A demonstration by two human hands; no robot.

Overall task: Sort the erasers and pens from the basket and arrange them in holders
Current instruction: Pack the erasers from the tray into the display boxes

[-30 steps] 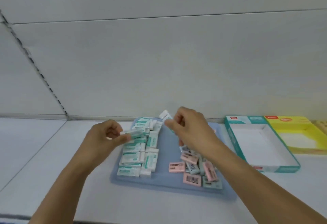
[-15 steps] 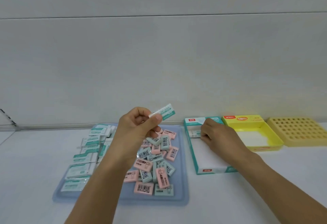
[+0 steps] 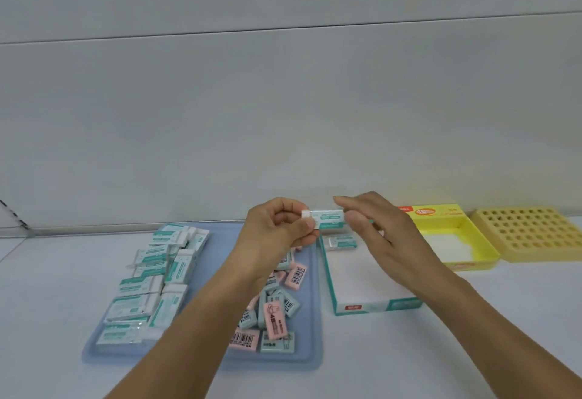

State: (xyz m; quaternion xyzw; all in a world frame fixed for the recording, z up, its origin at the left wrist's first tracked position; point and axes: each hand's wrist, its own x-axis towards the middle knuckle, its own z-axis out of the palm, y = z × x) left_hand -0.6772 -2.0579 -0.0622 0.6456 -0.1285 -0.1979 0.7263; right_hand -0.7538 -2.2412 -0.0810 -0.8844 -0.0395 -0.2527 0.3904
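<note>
My left hand [image 3: 277, 228] pinches the white end of a white-and-teal eraser [image 3: 324, 218] between thumb and curled fingers, holding it level in the air above the gap between the blue tray [image 3: 310, 329] and the teal box [image 3: 371, 304]. My right hand [image 3: 378, 228] has come back to it: half a second ago it was down at the far end of the teal box, and now it is raised, its fingertips at the eraser's teal end, thumb below and forefinger stretched over the top. Whether those fingers already grip the eraser or only touch it I cannot tell. The left hand has also moved right and a little higher than it was, with the eraser now level rather than tilted up.

Inside the teal box, one eraser in the same wrapper [image 3: 342, 240] lies flat against the far wall; the right hand was over that spot before. On the tray, the white-and-teal erasers [image 3: 151, 285] lie heaped along the left side, and the pink and pale blue erasers [image 3: 274, 313] are piled on the right side, partly hidden by my left forearm.

To the right of the teal box stands a yellow box [image 3: 453, 231], touching or just beside it, and further right a yellow holder with a grid of holes [image 3: 529, 234], near the back edge of the tabletop [image 3: 441, 351].
</note>
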